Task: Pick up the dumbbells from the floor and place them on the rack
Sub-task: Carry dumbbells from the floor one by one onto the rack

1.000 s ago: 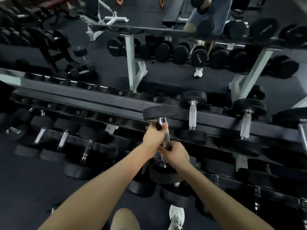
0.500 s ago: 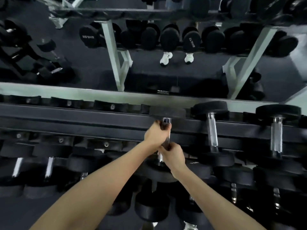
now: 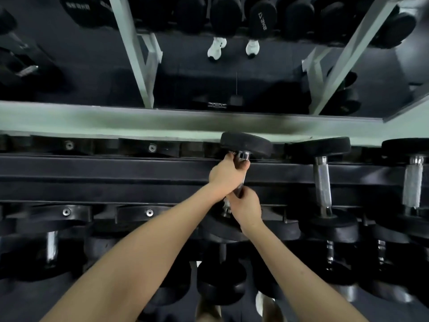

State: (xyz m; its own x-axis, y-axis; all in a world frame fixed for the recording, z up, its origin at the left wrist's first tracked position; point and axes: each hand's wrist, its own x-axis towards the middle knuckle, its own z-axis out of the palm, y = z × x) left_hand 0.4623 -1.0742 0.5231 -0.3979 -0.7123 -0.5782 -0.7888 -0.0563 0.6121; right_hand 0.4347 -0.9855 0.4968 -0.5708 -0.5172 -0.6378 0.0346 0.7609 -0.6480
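A black dumbbell (image 3: 246, 145) with a chrome handle lies across the top tier of the black rack (image 3: 116, 173), its far head over the back rail and its near head under my wrists. My left hand (image 3: 226, 174) grips the upper part of the handle. My right hand (image 3: 246, 205) grips the lower part, just below the left. Both forearms reach in from the bottom of the view. The handle's middle is hidden by my fingers.
Two more dumbbells (image 3: 321, 182) (image 3: 413, 182) sit on the same tier to the right. Empty saddles (image 3: 151, 148) line the tier to the left. Lower tiers hold several dumbbells (image 3: 221, 282). A mirror (image 3: 209, 77) behind reflects the racks and white shoes.
The dumbbell has moved forward and up onto the top tier, its far head now over the back rail. The camera has leaned closer to the rack.
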